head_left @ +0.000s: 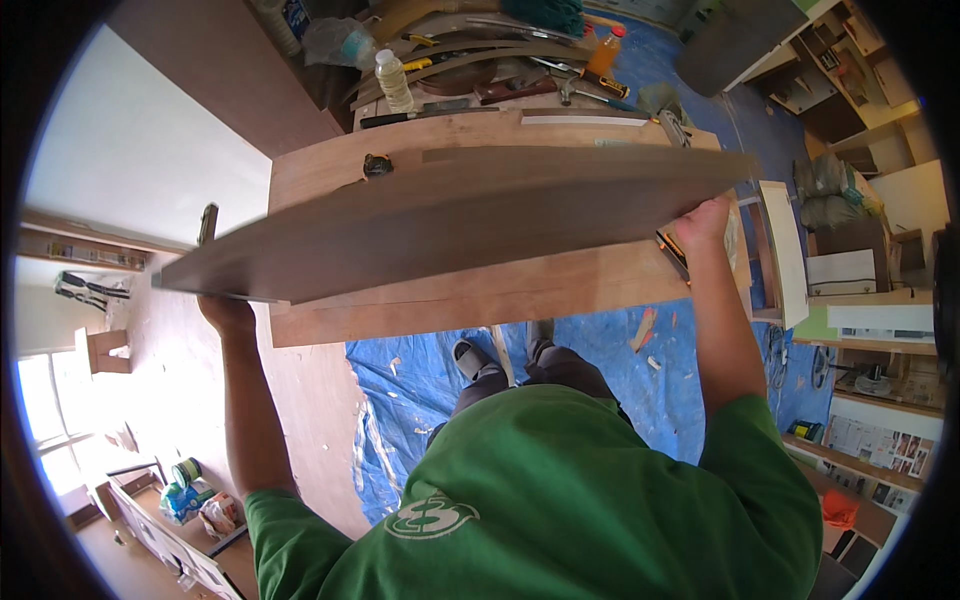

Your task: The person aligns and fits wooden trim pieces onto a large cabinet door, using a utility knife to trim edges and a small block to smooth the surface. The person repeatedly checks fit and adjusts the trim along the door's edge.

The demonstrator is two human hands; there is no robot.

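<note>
I hold a long grey-brown board (460, 215) raised and tilted over a plywood worktop (480, 308); it hides much of the worktop. My left hand (225, 312) grips its lower edge near the left end, with the fingers partly hidden behind it. My right hand (705, 222) grips near the right end. Beyond the board a small black and yellow object (377, 165), perhaps a tape measure, lies on the plywood. A partly covered yellow-and-black tool (671, 257) lies beside my right hand.
Tools, curved strips (470, 50) and bottles (393, 82) crowd the worktop's back. A white framed piece (780, 252) stands at the right, near cluttered shelves (870, 300). Blue sheeting (650, 390) covers the floor around my feet. A low cart (170, 515) holds items at lower left.
</note>
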